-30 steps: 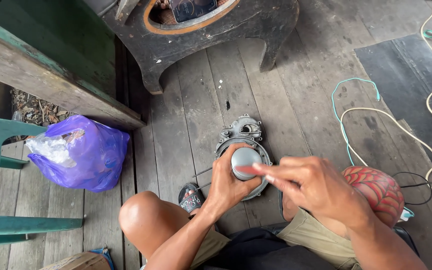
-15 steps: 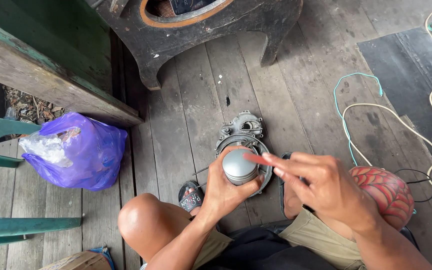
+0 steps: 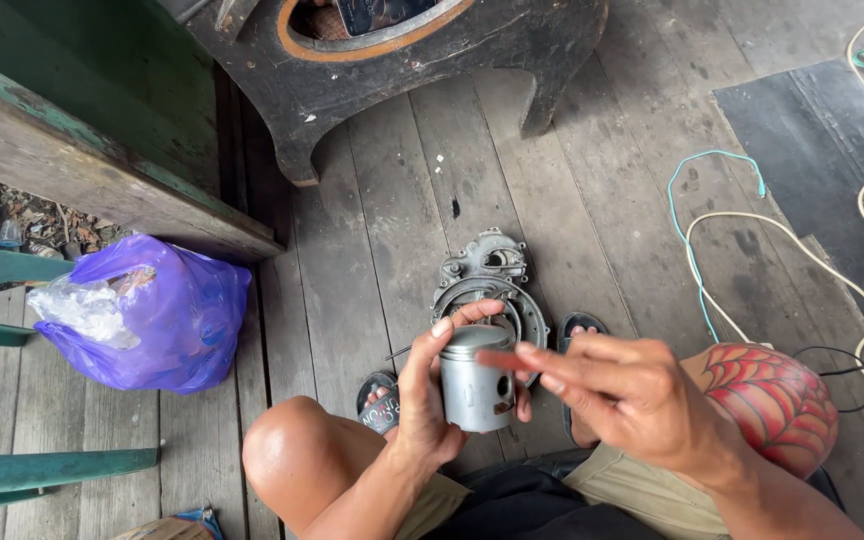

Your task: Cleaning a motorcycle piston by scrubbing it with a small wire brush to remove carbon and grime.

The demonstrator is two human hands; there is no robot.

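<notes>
Between both hands, a grey metal piston (image 3: 475, 380) stands upright, gripped by the curled left hand (image 3: 430, 400). Right hand (image 3: 622, 395) pinches a thin red strip (image 3: 500, 360) against its crown. Just beyond lies an engine cover (image 3: 487, 280).

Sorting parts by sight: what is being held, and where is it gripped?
The left hand grips a grey metal piston around its side wall. The right hand pinches a small reddish piece.
</notes>
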